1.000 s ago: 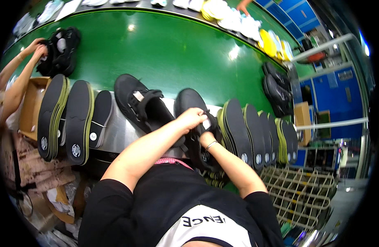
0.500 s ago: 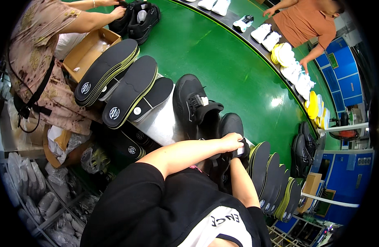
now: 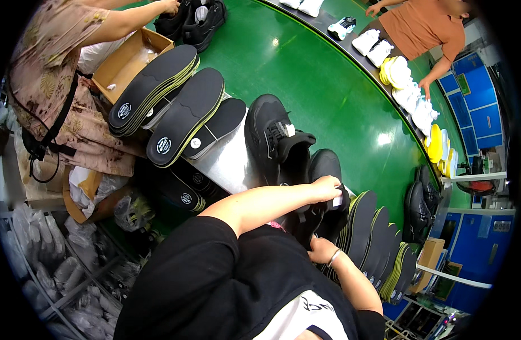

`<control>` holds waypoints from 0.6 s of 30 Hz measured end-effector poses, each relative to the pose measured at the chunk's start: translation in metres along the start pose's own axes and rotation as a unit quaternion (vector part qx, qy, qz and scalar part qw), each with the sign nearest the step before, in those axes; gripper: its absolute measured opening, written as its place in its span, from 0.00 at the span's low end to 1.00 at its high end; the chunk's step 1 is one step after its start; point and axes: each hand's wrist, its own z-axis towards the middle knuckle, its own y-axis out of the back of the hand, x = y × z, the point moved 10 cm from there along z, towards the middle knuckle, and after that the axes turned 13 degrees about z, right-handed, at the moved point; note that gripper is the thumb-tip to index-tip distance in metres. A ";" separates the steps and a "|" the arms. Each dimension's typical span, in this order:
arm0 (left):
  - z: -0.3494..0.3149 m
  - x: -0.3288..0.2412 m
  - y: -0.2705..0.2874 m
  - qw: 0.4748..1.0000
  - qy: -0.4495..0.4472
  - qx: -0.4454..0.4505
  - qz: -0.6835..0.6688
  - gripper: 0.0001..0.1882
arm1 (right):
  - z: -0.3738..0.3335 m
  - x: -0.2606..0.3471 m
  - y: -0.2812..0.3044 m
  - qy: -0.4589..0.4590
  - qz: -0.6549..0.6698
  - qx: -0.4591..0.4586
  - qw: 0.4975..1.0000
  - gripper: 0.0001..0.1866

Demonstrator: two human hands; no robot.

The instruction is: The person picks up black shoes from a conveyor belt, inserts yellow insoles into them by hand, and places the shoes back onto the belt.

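A black lace-up shoe [image 3: 324, 164] lies in front of me with its toe pointing away. My left hand [image 3: 327, 188] is closed round its tongue, where a white label shows. At the heel end, my right hand [image 3: 324, 250] has its fingers curled against the shoe; their tips are partly hidden. Just left of it stands another black shoe [image 3: 263, 127], toe away from me, untouched. Stacked black insoles with yellow-green edges [image 3: 359, 226] stand close to the right of my hands.
More insole stacks [image 3: 187, 116] rest on a metal surface [image 3: 229, 153] to the left. Beyond the green surface [image 3: 306, 73], a curved line carries white shoes [image 3: 379, 52]. A co-worker [image 3: 62, 96] handles black shoes beside an open carton [image 3: 127, 65]. Another person [image 3: 419, 28] stands far right.
My right hand has come down from the shoe's opening to its heel end and now shows. My left hand stays at the tongue. The whole view has shifted slightly.
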 end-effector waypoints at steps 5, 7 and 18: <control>-0.056 -0.057 0.037 0.977 -0.150 -0.072 0.137 0.28 | -0.005 0.001 0.011 -0.006 0.064 -0.055 0.996 0.26; -0.093 -0.072 0.066 0.914 -0.217 -0.177 0.293 0.29 | -0.007 0.000 0.016 -0.017 0.089 -0.079 0.993 0.25; -0.130 -0.002 0.032 0.831 -0.216 0.046 0.510 0.06 | 0.016 0.016 0.088 0.071 0.589 -0.225 0.773 0.20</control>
